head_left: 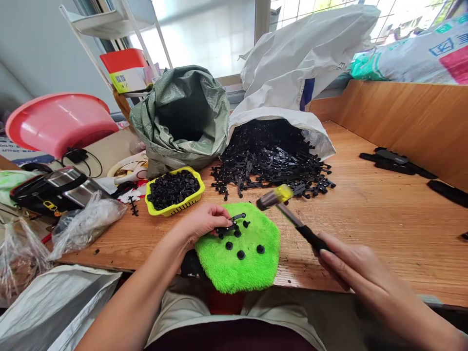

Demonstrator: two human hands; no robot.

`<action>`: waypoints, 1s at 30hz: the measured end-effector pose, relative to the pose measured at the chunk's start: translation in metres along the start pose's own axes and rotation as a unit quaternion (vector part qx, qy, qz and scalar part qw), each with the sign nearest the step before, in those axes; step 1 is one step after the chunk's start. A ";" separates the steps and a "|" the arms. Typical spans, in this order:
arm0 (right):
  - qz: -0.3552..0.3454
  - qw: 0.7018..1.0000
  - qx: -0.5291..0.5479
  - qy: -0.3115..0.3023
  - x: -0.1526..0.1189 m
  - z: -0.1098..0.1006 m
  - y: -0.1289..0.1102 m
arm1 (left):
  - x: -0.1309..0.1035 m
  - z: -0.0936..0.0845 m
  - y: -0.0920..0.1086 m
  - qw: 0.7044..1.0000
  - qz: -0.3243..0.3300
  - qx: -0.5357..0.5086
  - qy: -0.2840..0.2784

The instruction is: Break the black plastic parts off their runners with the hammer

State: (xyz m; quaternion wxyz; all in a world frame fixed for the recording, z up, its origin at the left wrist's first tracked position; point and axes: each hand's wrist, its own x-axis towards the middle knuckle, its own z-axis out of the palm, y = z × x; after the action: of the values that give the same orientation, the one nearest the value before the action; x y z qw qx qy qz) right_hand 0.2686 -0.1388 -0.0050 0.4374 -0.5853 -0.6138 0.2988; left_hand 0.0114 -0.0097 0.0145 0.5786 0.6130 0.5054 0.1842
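My left hand (pixel 210 223) is closed on a black plastic part (pixel 234 225) with small arms, held over a fuzzy green mat (pixel 237 275). Several round black caps lie on the mat, among them one cap (pixel 241 254) near its middle and another cap (pixel 260 249) to the right. In my right hand (pixel 347 263) is a mallet (pixel 288 214), gripped by its black handle. Its head, dark at one end and yellow at the other, hangs above the mat's upper right edge, apart from the black part.
A yellow basket (pixel 175 210) full of black caps stands behind my left hand. Black plastic parts (pixel 270 156) spill from a white sack (pixel 318 122) at the back. Left of it stands an open green sack (pixel 215 117). A wooden panel (pixel 402 122) borders the right.
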 end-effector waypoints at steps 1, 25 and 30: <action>-0.043 0.996 -0.076 -0.032 0.003 0.002 -0.005 | 0.001 -0.001 0.000 1.000 0.004 0.003 -0.006; -0.226 0.868 -0.417 -0.148 0.014 0.016 -0.008 | 0.006 0.000 -0.008 1.000 0.021 0.014 0.003; -0.208 0.866 -0.431 -0.142 0.014 0.017 -0.012 | 0.006 -0.001 -0.010 1.000 0.021 -0.004 0.005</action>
State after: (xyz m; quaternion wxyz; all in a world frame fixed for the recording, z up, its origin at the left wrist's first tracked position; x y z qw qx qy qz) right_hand 0.2487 -0.1240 0.0007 0.1017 -0.5261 -0.8442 -0.0138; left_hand 0.0095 -0.0059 0.0035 0.5750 0.6198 0.4947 0.2012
